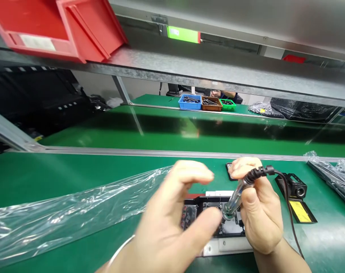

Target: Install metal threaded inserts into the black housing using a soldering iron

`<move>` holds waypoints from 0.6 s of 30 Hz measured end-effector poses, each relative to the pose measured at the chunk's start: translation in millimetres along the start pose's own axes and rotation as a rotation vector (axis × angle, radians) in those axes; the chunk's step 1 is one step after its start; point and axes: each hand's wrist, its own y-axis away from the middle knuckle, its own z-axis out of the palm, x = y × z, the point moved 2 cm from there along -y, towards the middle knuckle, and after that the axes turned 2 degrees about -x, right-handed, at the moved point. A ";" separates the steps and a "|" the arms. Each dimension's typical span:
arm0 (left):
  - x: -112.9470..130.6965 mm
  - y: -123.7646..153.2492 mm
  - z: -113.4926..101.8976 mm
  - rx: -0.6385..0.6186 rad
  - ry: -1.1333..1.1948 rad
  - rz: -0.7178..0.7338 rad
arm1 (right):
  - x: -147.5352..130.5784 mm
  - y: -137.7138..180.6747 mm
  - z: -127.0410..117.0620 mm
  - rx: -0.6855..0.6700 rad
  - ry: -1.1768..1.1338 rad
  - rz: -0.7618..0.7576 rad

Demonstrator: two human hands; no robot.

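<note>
My right hand (260,216) grips a clear-handled corded tool (237,199), tip pointing down at a black and white assembly (214,220) lying on the green bench. Its black cord (287,201) loops off to the right. My left hand (172,216) hovers blurred just left of the tool, thumb and fingers curved and apart, thumb tip near the tool's tip. Whether something small is pinched there is not visible. A small black part (228,170) lies behind my right hand.
A clear plastic bag (61,212) stretches across the bench at the left. A black holder with a yellow label (298,199) sits at right, bagged parts (334,174) beyond it. Blue, brown and green trays (206,103) stand far back. Red bins (61,26) hang overhead.
</note>
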 end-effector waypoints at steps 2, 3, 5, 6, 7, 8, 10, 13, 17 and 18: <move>-4.3 -10.8 21.0 -0.156 0.064 -0.009 | -2.2 0.1 -5.1 -0.023 0.147 -0.005; -6.2 -14.2 29.8 -0.228 0.110 -0.007 | -3.3 -0.5 -7.5 -0.031 0.187 0.000; -8.1 -18.9 42.1 -0.306 0.199 0.009 | -6.3 -3.0 -11.1 -0.022 0.217 0.005; -8.1 -20.8 45.7 -0.314 0.233 0.019 | -8.1 -4.3 -11.6 -0.017 0.212 0.011; -7.7 -22.4 48.1 -0.315 0.246 0.030 | -10.0 -5.0 -10.9 -0.014 0.198 0.019; -7.1 -24.0 49.6 -0.306 0.233 0.040 | -11.5 -4.2 -9.0 -0.003 0.180 0.040; -6.3 -26.6 51.0 -0.256 0.160 0.057 | -12.7 5.1 -2.2 0.088 0.161 0.094; -5.5 -28.5 53.7 -0.173 0.129 0.063 | -8.6 47.0 13.5 0.346 0.257 0.063; 0.0 -29.3 60.5 -0.146 0.208 0.002 | -1.0 131.0 51.2 -0.348 0.290 -0.282; 2.1 -29.6 61.1 -0.127 0.199 -0.020 | 1.3 149.2 59.1 -0.640 0.310 -0.249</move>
